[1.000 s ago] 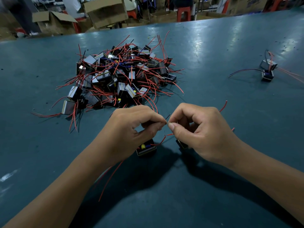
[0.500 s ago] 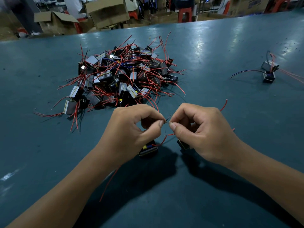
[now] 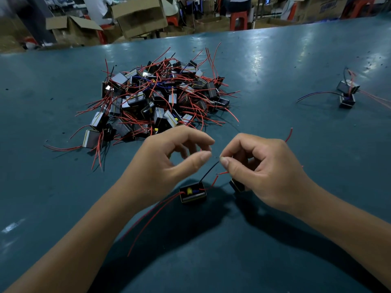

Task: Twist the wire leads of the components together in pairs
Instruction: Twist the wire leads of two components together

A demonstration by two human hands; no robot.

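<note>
Two small black components lie on the blue-green table in front of me. The left component (image 3: pixel 192 192) shows yellow and blue parts, and long red leads trail from it toward my left forearm. The right component (image 3: pixel 237 185) is mostly hidden under my right hand (image 3: pixel 266 172). A black lead (image 3: pixel 209 172) and a short red lead (image 3: pixel 220 174) rise to my right thumb and forefinger, which pinch their tips. My left hand (image 3: pixel 167 161) hovers just left of that pinch, thumb and fingers parted, holding nothing.
A big pile of the same components (image 3: pixel 160 98) with tangled red leads sits beyond my hands. Two joined components (image 3: pixel 347 94) lie at the far right. Cardboard boxes (image 3: pixel 139 15) and red stools stand past the table's far edge (image 3: pixel 211 35).
My left hand has let go of the lead tips and its fingers have spread apart. The right hand keeps its pinch, and the left component is now uncovered.
</note>
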